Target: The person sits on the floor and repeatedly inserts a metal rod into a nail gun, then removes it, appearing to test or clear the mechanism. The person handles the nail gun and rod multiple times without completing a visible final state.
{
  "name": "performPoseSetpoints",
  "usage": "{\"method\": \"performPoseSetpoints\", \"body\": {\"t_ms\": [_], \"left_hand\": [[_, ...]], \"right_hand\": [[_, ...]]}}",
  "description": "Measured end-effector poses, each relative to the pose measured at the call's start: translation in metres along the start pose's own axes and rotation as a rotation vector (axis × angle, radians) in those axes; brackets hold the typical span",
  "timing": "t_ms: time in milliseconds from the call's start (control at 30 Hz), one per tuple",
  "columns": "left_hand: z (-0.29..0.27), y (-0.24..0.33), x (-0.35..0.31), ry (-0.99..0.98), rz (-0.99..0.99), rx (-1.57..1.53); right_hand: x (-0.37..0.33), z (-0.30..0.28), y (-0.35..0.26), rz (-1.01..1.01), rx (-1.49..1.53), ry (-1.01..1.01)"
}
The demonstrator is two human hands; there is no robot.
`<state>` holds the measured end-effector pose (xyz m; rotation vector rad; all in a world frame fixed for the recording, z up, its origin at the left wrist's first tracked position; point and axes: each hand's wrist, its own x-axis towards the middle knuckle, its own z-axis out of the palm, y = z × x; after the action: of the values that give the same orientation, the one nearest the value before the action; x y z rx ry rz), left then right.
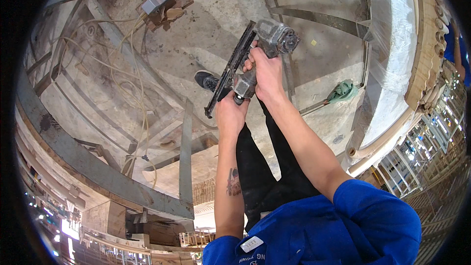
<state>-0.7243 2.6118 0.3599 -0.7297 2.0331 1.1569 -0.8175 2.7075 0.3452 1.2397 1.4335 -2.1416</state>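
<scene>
In front of me, over the concrete floor, I hold up a worn grey and black nail gun [271, 33] with a long dark magazine [230, 66]. My right hand [268, 71] is wrapped round its handle just below the bulky head. Lower down, my left hand [231, 114] grips the tool at the rear of the handle, by the hose fitting and the magazine's lower part. Some of the left fingers are hidden behind the tool. A thin air hose [198, 122] runs behind my left hand.
Metal frame beams [185, 152] stand at the left, and a long rail [108, 172] curves below. Pale cables [132, 76] lead to a grey box [157, 1] on a board. A plastic-wrapped stack [387, 64] stands at right, near a green cloth bundle [342, 92]. My shoe [207, 79] is beneath.
</scene>
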Motion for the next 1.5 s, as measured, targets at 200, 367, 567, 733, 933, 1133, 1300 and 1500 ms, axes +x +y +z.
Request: {"method": "performPoseSetpoints", "body": {"t_ms": [200,367,567,733,933,1133,1300,1500], "left_hand": [[0.006,-0.007,0.002,-0.016,-0.004,0.005],[0.019,-0.021,0.004,-0.019,0.061,0.014],[0.054,-0.077,-0.007,-0.043,0.159,-0.204],[0.070,-0.072,-0.021,-0.135,0.015,-0.471],[0.071,-0.097,-0.025,-0.221,0.154,-0.201],[0.077,-0.101,-0.026,-0.196,0.131,-0.273],[0.075,-0.105,-0.028,-0.208,0.146,-0.180],[0.071,-0.108,-0.028,-0.272,0.047,-0.072]], "right_hand": [[-0.001,-0.005,0.002,-0.003,0.017,-0.009],[-0.015,-0.018,0.010,-0.140,-0.118,0.030],[-0.079,-0.048,0.047,-0.519,-0.855,-0.121],[-0.076,-0.094,0.105,-0.566,-1.298,-0.130],[-0.068,-0.095,0.126,-0.511,-1.189,-0.085],[-0.070,-0.079,0.087,-0.289,-0.692,-0.098],[-0.068,-0.082,0.092,-0.349,-0.808,-0.104],[-0.070,-0.082,0.098,-0.396,-0.861,-0.076]]}}
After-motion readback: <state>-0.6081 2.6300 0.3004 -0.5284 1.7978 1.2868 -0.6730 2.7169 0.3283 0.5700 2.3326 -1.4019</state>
